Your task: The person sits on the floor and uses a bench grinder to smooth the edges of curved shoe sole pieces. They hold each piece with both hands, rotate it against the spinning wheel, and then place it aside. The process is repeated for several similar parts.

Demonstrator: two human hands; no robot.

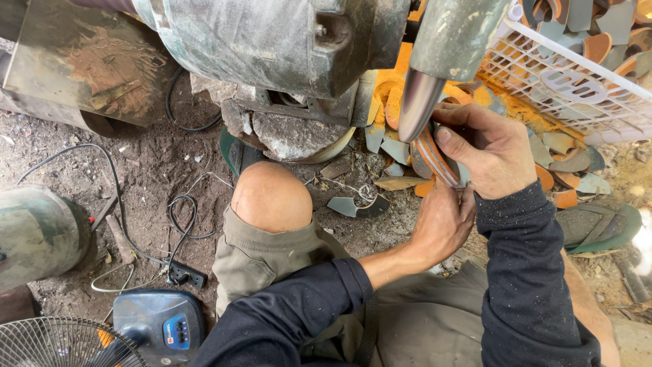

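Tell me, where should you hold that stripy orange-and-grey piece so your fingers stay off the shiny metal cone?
Probably by its lower end, coming from below and the right. The stripy piece has its top edge against the shiny cone, so the right hand and left hand pinch the part farthest from it.

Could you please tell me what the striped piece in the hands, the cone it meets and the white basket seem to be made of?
Striped piece: probably rubber or foam, matte, with orange, white and grey layers at its edge. Cone: metal, its tip polished bright and reflective, duller grey above. Basket: likely moulded plastic, a thin white lattice, dusted orange. Right hand and left hand grip the piece.
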